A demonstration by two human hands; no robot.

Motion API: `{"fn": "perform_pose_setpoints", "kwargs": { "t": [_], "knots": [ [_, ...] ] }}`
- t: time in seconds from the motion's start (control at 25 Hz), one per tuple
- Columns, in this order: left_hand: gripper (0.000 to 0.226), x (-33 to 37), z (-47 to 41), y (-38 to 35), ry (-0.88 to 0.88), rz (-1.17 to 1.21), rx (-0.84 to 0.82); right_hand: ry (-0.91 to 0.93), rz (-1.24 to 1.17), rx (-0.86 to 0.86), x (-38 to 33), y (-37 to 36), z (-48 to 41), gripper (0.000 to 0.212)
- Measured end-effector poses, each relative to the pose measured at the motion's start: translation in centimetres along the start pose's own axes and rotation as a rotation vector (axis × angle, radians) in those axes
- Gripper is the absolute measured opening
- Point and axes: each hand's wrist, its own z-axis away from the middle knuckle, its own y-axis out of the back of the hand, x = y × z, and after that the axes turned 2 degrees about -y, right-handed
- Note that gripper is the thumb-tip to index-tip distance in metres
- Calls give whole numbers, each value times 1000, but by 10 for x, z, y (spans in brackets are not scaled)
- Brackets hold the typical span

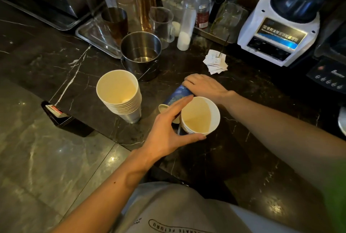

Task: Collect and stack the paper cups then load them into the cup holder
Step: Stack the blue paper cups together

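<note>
Nearest us, our left hand (168, 126) has its fingers (180, 104) wrapped around a short stack of paper cups (199, 115) standing upright on the dark marble tabletop (215, 158). Just behind it, our right hand (204, 86) has its fingers closed on a blue cup (177, 95) lying tilted on its side. To the left stands a taller stack of cups (119, 95), apart from both hands. Farther back sit a steel pail (141, 53), some paper slips (215, 61) and a blender (280, 27).

Tipped blue cup (177, 95) partly hidden by hands.
</note>
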Motion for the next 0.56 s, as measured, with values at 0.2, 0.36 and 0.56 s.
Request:
{"fn": "perform_pose_setpoints", "kwargs": {
  "t": [0.2,0.36,0.56],
  "knots": [
    [96,-4,-3,0,-4,-3,-36,-10,78,-106,3,-2,11,64],
    [96,-2,-6,0,-1,16,-39,-192,-42,-83,1,-6,12,57],
    [94,-4,-17,-1,6,63,-32,-592,-845,284,15,0,64,81]
  ]
}}
